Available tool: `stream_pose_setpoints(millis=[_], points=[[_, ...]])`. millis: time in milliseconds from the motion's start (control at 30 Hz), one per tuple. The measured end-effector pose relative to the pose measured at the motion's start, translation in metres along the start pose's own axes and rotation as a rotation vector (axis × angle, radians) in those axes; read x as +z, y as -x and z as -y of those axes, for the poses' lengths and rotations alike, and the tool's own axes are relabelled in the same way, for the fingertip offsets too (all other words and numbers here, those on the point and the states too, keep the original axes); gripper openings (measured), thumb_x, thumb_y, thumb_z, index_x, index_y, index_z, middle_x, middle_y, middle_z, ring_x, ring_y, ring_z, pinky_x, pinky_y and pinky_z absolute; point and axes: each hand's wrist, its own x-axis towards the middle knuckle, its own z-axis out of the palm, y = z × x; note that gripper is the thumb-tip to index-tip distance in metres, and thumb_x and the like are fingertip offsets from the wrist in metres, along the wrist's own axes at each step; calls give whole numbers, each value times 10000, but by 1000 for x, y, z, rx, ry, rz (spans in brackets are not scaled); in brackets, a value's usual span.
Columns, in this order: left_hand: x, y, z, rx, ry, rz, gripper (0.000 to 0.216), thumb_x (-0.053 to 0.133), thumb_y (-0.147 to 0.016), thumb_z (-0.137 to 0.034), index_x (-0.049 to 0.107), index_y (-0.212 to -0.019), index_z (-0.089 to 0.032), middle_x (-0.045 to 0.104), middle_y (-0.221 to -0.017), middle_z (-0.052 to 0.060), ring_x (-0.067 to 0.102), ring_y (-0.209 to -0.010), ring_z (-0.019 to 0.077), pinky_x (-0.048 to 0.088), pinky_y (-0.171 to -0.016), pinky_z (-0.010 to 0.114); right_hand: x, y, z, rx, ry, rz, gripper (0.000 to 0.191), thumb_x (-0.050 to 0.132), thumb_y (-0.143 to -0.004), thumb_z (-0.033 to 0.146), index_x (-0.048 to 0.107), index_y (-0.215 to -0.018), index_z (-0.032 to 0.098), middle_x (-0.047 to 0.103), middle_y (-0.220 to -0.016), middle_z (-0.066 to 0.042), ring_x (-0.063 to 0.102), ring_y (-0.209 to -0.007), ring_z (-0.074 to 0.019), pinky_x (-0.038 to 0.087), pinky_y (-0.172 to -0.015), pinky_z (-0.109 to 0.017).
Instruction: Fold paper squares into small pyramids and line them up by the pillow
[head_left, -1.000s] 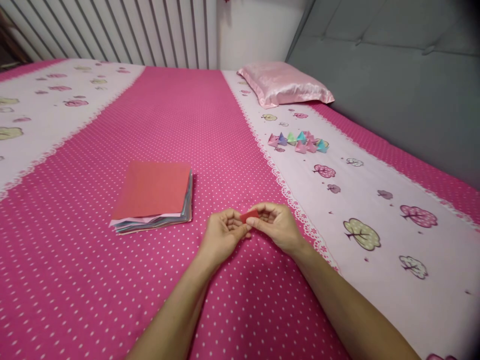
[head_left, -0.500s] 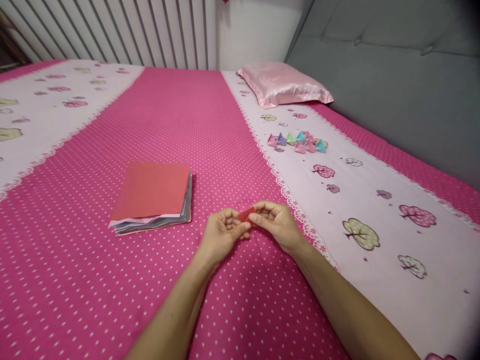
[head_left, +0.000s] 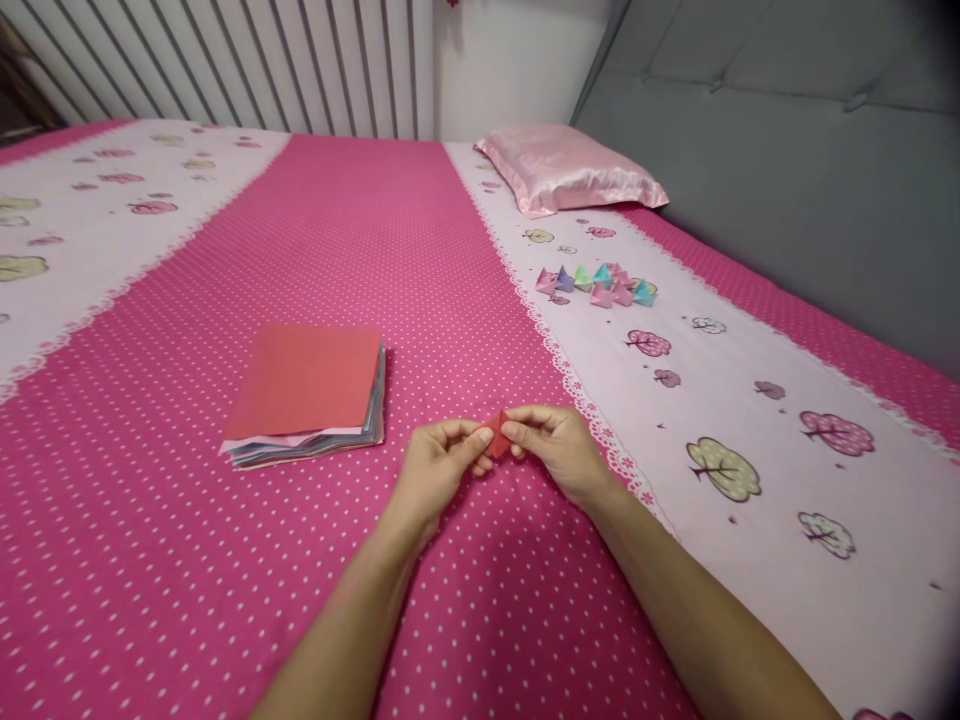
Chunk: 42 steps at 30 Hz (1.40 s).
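I am sitting at a bed covered with a pink polka-dot sheet (head_left: 225, 560), and my two hands meet just above it, a little nearer to me than the stack of coloured paper squares (head_left: 306, 392) and to its right. My left hand (head_left: 435, 470) and my right hand (head_left: 555, 450) are drawn close together, each pinching one side of a small folded piece of red paper (head_left: 497, 433) between thumb and forefinger. The piece is mostly hidden by my fingertips; only a pointed red corner shows between them.

I judge this to be a late fold in shaping the paper, since it is already small and thick. The next move would call for a firm, even squeeze along the crease, with both pinches kept tight so the layers do not slip or spring open.

Far beyond the stack and well to its right, a cluster of small folded paper shapes (head_left: 596, 283) in pink, blue and green lies on the pale printed band of the sheet. Farther still, a satin pink pillow (head_left: 570, 170) rests against a grey padded headboard (head_left: 787, 150).
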Motion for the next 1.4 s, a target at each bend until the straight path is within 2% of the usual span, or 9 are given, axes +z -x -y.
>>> stream_pose_setpoints(millis=[133, 233, 433, 600, 800, 1067, 1267, 1400], points=[[0, 1, -1, -9, 73, 44, 189, 662, -729, -288, 648, -689, -104, 613, -599, 19, 506, -534, 71, 399, -568, 200, -1, -1, 0, 47, -75, 31, 153, 734, -672, 296, 717, -785, 194, 639, -601, 26, 511, -499, -51, 437, -521, -185], [0, 1, -1, 17, 36, 52, 192, 652, -735, -304, 658, -708, -113, 631, -624, 27, 524, -556, 85, 416, -589, 216, -3, -1, -2, 27, -55, 29, 157, 730, -677, 298, 711, -793, 195, 655, -631, 20, 531, -510, -59, 450, -529, -195], [-2, -2, 2, 255, -395, -183, 162, 655, -705, -252, 678, -817, -137, 675, -759, 59, 572, -617, 133, 440, -581, 252, 0, 1, -4, -187, 259, -5, 161, 703, -708, 272, 693, -846, 191, 692, -766, -28, 629, -665, -133, 509, -627, -269], [-4, -1, 4, 401, -576, -200, 108, 615, -727, -202, 691, -800, -174, 658, -724, 26, 553, -598, 117, 432, -565, 237, 3, 3, -1, -304, 443, -27, 90, 669, -730, 241, 679, -804, 191, 681, -781, -35, 632, -671, -140, 523, -621, -275], [-5, -2, 6, 409, -633, -162, 96, 590, -735, -164, 672, -785, -161, 640, -726, 29, 573, -650, 129, 457, -622, 249, 4, 4, 0, -272, 466, 5, 89, 619, -733, 196, 650, -815, 179, 675, -774, -41, 641, -656, -144, 536, -599, -269], [-3, -1, 7, 437, -742, -136, 93, 580, -731, -147, 656, -781, -166, 621, -708, 15, 552, -634, 116, 436, -596, 227, 6, 6, 4, -206, 494, 19, 88, 594, -718, 200, 639, -785, 166, 660, -710, -40, 608, -606, -143, 496, -541, -255], [-2, 0, 8, 463, -778, -132, 110, 557, -725, -118, 652, -755, -167, 562, -637, -5, 494, -567, 98, 390, -543, 214, 4, 4, 2, -266, 587, -8, 64, 597, -703, 192, 647, -732, 164, 597, -624, -7, 499, -498, -99, 419, -460, -221], [-2, 0, 7, 471, -783, -145, 91, 561, -724, -124, 637, -747, -167, 551, -656, -2, 491, -587, 103, 388, -549, 215, 4, 4, 2, -272, 573, -12, 76, 605, -711, 210, 660, -737, 165, 631, -660, -28, 541, -554, -120, 439, -492, -232]])
